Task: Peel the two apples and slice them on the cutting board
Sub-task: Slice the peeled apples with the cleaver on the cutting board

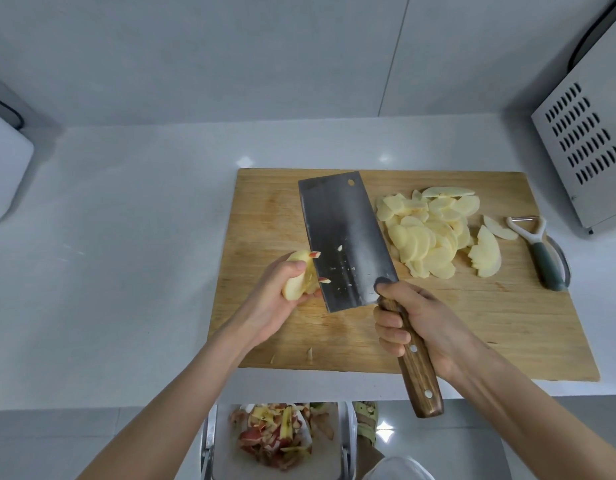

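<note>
Looking down past the counter (109, 254) edge at a bin (209, 441) holding red and yellow peelings (275, 441). Gripping the cleaver (344, 237) with the right hand (427, 327), fingers wrapped fully round the wooden handle, thumb reaching the blade's heel. Cupping an apple piece (299, 275) in the left hand (268, 299), thumb over its top, fingers curled beneath, two flecks of red skin showing on its right side. Holding that piece just left of the blade, at the cutting edge near the heel; touching or barely apart, impossible to tell. Pointing the blade's long axis away from the body, tipped slightly left, broad face turned up. Probably trimming rather than slicing; setting the piece down on the cutting board (265, 202) looking like the next need. Noting farther right on the board a heap of pale slices (431, 233), then a peeler (541, 254) at the board's right edge
</note>
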